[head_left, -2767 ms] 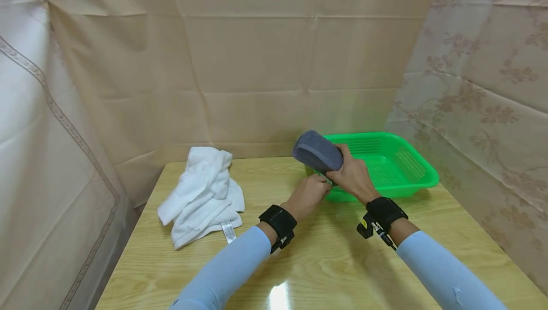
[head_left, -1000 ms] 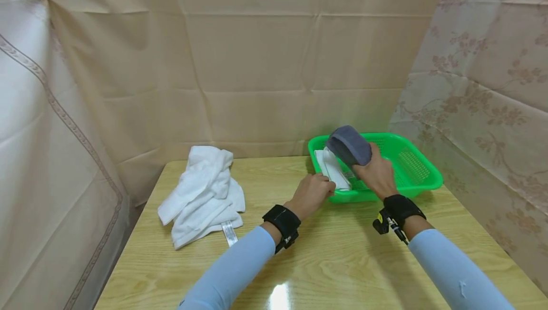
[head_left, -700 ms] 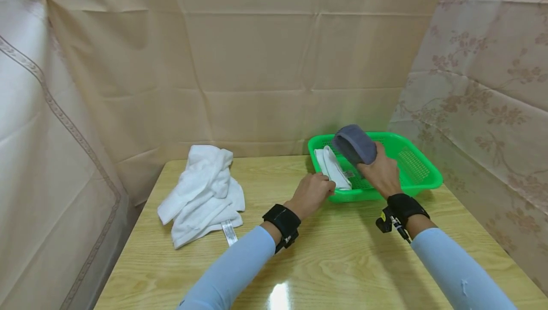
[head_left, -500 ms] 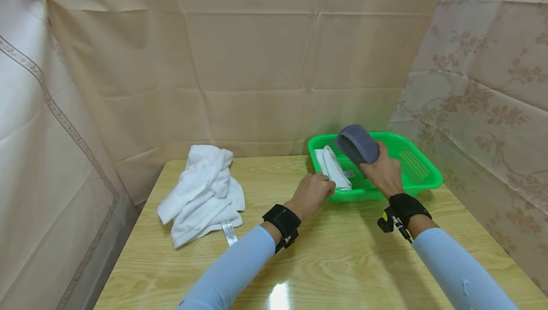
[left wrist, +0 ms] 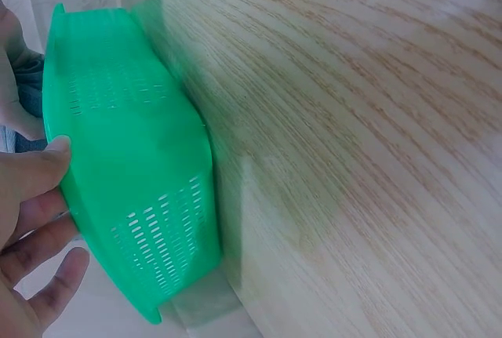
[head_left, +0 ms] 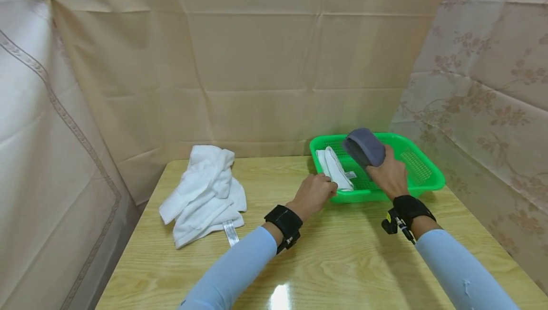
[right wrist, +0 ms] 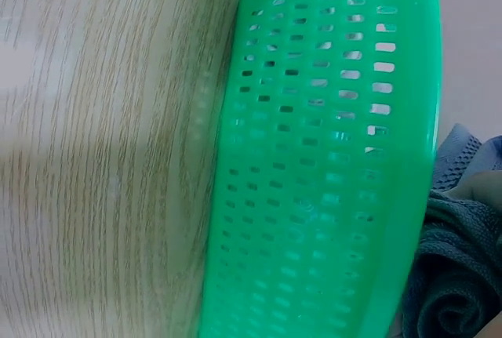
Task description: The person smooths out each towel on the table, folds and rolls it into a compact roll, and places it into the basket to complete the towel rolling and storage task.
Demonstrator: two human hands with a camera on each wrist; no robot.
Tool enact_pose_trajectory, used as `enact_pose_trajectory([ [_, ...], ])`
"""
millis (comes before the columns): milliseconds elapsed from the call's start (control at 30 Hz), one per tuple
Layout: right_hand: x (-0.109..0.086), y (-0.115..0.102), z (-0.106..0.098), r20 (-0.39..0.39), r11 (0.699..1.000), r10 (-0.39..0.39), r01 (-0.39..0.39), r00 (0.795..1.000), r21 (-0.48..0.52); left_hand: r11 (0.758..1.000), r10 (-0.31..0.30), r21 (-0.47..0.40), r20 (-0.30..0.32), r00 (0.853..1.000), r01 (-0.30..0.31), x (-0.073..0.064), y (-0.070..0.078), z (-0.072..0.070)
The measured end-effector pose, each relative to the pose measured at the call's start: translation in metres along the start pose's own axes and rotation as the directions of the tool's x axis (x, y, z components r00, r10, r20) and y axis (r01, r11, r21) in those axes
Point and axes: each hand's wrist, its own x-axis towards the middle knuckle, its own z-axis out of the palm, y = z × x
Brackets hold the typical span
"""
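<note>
My left hand point(head_left: 311, 195) is at the near left corner of a green plastic basket point(head_left: 432, 179). In the left wrist view its thumb lies on the basket's rim point(left wrist: 55, 87), with the fingers curled beside it. My right hand point(head_left: 390, 174) grips a grey towel point(head_left: 365, 147), folded into a thick bundle and tilted over the basket's middle. Rolled layers of this towel show past the basket wall in the right wrist view. A folded white towel point(head_left: 336, 169) with a small label lies inside the basket along its left side.
A loosely heaped white towel point(head_left: 205, 196) lies on the left of the wooden table point(head_left: 334, 262), its label hanging toward the front. Beige cloth point(head_left: 257, 62) hangs behind the table, and patterned cloth point(head_left: 484, 110) hangs on the right.
The grey towel has moved right in my right hand, from the basket's left end to over its middle, exposing the folded white towel. My left hand stays near the basket's corner.
</note>
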Motion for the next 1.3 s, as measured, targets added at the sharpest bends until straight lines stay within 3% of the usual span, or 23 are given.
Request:
enact_pose_trajectory([
  [400,0.001,0.010,0.001,0.013,0.999,0.023,-0.022,1.000,-0.034,1.000,-0.008,0.011,0.020,1.000,0.008,0.000,0.001,-0.001],
  [967,-0.002,0.016,0.005,-0.021,0.997,-0.034,0.032,0.999,-0.068,1.000,-0.007,0.030,0.022,1.000,0.006,0.000,0.001,-0.003],
  [1300,-0.003,0.021,0.008,-0.003,0.997,-0.024,0.024,1.000,-0.068,1.000,-0.008,0.029,0.023,1.000,0.008,0.000,0.003,-0.002],
])
